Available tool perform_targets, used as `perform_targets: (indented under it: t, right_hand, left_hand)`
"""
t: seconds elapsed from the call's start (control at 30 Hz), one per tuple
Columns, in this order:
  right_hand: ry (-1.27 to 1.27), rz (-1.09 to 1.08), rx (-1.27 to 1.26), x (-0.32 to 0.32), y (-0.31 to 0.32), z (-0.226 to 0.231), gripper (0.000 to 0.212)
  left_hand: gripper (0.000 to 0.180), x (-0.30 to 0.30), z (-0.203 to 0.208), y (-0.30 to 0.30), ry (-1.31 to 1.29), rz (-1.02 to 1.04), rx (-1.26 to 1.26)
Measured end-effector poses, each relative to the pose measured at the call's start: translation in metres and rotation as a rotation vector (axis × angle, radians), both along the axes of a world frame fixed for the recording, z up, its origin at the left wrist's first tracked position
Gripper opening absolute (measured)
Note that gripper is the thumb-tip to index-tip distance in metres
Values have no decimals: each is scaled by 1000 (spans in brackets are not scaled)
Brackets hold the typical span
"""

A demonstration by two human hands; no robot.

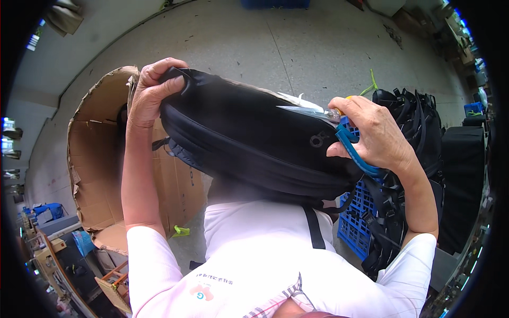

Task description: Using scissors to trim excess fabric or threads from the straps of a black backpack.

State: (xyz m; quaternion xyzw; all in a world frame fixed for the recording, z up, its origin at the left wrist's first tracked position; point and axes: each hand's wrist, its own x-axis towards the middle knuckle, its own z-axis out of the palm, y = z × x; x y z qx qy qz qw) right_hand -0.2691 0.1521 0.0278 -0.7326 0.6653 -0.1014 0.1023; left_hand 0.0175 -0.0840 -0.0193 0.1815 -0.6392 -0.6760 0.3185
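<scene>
A black backpack lies across in front of my body, its long side running left to right. My left hand is closed on its upper left corner, with the thumb pressing the fabric. In my right hand is a pair of scissors with teal-wrapped handles, held by the bag's right end. The blades point left along the top edge, beside a pale strip there. How far apart the blades are is hard to make out. A small grey emblem marks the bag near my right thumb.
On the left stands an open cardboard box with ragged edges. To the right, several black bags are piled at a blue plastic crate. A bright green scrap lies on the floor, and a blue container stands at the far edge.
</scene>
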Motion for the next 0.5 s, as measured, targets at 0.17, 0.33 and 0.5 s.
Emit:
perform_targets:
  t: [0.17, 0.33, 0.5]
  right_hand:
    - [11, 64, -47, 2, -8, -3, 67]
    - [22, 100, -95, 8, -10, -1, 57]
    - [-23, 69, -1, 12, -12, 2, 52]
  left_hand:
    - [21, 3, -2, 0, 31, 4, -10]
    - [21, 7, -5, 1, 32, 3, -24]
    - [19, 12, -7, 2, 56, -11, 22]
